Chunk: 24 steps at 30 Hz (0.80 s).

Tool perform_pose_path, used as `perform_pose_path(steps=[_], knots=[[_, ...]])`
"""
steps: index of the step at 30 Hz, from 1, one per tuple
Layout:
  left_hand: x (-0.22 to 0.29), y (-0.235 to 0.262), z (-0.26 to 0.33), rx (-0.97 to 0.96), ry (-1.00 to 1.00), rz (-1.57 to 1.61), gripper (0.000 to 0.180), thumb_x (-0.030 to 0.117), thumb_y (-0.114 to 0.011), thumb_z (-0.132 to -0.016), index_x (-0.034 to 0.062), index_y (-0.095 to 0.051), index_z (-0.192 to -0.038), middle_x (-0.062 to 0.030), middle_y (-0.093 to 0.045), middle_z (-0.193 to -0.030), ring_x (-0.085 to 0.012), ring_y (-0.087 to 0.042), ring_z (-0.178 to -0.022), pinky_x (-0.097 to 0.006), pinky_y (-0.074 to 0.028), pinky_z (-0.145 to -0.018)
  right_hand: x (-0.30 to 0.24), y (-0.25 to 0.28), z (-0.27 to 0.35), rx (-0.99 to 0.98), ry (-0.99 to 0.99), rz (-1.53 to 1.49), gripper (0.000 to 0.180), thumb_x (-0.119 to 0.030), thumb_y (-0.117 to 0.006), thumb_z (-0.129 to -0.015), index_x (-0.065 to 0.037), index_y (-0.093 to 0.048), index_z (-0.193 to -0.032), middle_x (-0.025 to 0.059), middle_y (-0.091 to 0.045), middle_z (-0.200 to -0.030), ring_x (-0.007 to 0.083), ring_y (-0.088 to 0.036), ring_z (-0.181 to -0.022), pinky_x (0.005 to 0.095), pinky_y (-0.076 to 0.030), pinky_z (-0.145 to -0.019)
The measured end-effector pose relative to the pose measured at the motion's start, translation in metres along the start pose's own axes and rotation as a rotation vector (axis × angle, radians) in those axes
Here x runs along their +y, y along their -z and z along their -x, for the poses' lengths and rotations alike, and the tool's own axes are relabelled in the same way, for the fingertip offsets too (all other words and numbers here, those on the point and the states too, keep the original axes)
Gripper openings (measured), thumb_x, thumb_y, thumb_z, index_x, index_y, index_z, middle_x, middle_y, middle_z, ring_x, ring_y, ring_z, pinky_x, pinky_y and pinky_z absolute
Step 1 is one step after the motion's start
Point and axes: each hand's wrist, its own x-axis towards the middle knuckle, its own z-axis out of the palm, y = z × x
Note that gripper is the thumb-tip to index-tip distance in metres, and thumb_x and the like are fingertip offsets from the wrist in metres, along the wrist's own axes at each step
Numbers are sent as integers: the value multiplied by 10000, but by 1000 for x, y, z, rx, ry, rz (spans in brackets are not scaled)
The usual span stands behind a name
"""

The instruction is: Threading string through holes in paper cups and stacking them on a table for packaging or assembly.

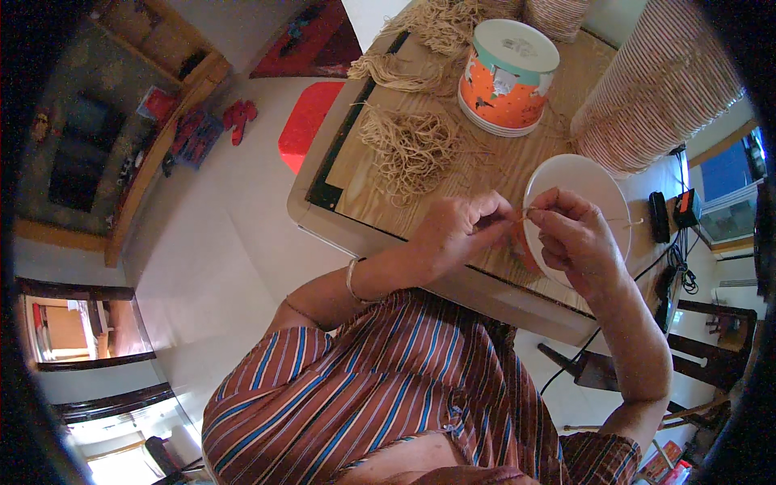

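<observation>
My left hand (462, 234) and my right hand (580, 241) meet with pinched fingertips over the near right part of the table. Between them is a thin tan cord, mostly hidden by the fingers. A thin strand with a pale tip (640, 221) sticks out to the right past my right hand. Right beneath the hands, an open tub (575, 171) shows its white inside and a bit of orange wall. Left of it lies a loose tangle of tan cords (408, 149).
Farther back stands an upside-down orange and teal printed tub (505, 89), with several rims stacked at its base. More cord bundles (440, 24) lie at the back. A tall stack of nested tubs (655, 89) leans at the right, near black cables (683, 271). A red stool (307, 125) stands beyond the table's left edge.
</observation>
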Motion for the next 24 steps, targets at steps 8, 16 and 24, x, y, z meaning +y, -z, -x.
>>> perform_pose_path(steps=[8,16,24], knots=[[5,-4,-2,40,-61,17,115,109,-591,-876,34,-590,-962,-106,-647,-738,-159,-645,-652,-293,-501,-595,-1,4,-1,-104,-99,-165,90,-174,-624,-864,-121,-556,-837,-75,-415,-606,33,-360,-467,195,-266,-405],[-3,-9,-3,43,-9,144,154,119,-623,-853,18,-579,-962,-99,-663,-798,-142,-652,-732,-285,-522,-658,0,3,-1,-58,-96,-100,116,-182,-654,-850,-115,-563,-824,-81,-398,-577,27,-328,-427,193,-230,-371],[-1,-1,-4,67,-90,5,123,111,-624,-863,75,-611,-980,-54,-651,-901,-187,-649,-855,-298,-507,-754,-6,-6,5,99,-26,175,68,-143,-647,-845,-83,-614,-849,-54,-499,-611,16,-354,-419,191,-236,-347]])
